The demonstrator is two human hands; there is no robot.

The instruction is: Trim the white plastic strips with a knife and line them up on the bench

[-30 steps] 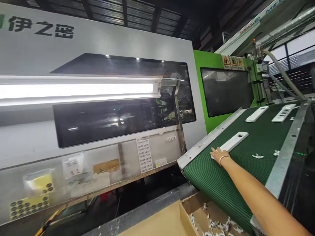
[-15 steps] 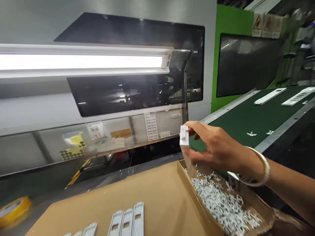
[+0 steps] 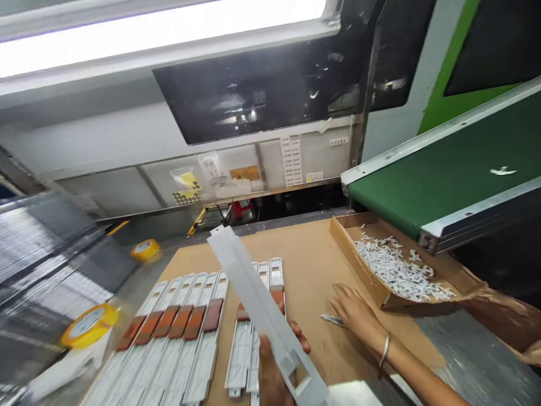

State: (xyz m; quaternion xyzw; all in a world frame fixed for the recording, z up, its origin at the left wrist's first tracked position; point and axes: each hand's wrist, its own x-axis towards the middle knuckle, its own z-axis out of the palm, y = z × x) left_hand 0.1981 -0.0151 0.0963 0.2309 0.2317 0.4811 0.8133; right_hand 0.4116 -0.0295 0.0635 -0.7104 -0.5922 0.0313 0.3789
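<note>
My left hand (image 3: 276, 366) grips a long white plastic piece (image 3: 266, 310) that has a square hole near its lower end. It is held at a slant above the cardboard. To the right, my right hand (image 3: 353, 310), with a bracelet at the wrist, is low over the cardboard (image 3: 306, 254). A thin pointed metal blade (image 3: 333, 320) lies at its fingertips, and whether they grip it is unclear. Rows of similar white pieces (image 3: 198, 361) with red-brown blocks (image 3: 195, 322) on them lie on the left and behind the held piece.
An open cardboard box (image 3: 355, 262) holds many small white parts (image 3: 397, 270). Over its back edge reaches a green conveyor (image 3: 443, 169) carrying one small part. Yellow tape rolls (image 3: 91, 325) are at the left. A lit lamp (image 3: 169, 31) hangs above.
The view has swung down and left. My right hand has left the conveyor side and come down to the cardboard by the blade. My left hand is now visible, holding the long white piece.
</note>
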